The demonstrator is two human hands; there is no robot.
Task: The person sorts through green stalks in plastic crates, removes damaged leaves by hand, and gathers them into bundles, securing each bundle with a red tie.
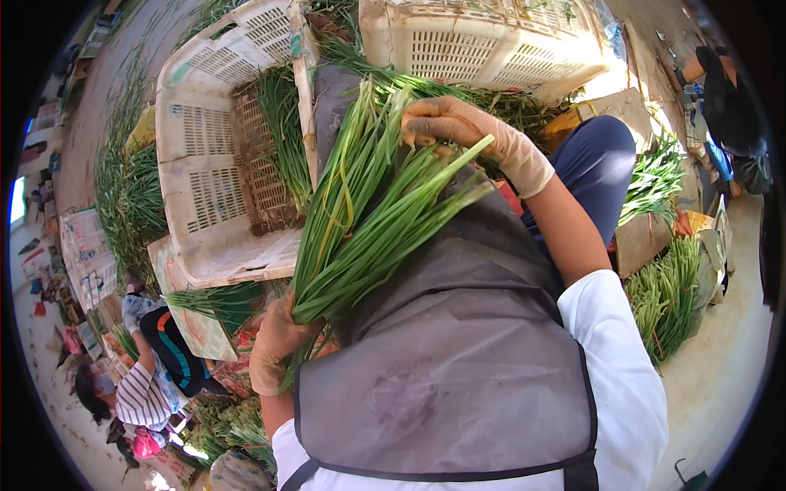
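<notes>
A thick bunch of green chives (360, 213) lies across my lap over a grey apron (458, 368). My left hand (277, 344), in a thin beige glove, grips the bunch at its lower end. Near the top of the bunch my gloved right hand (467, 129) pinches a few stalks, fingers curled over them.
A white plastic crate (214, 164) lies tipped on its side at left with chives inside. Another white crate (483, 41) stands ahead. Loose piles of chives (667, 295) lie at right and far left. A seated person in a striped top (143, 393) is at lower left; another person (729, 106) at upper right.
</notes>
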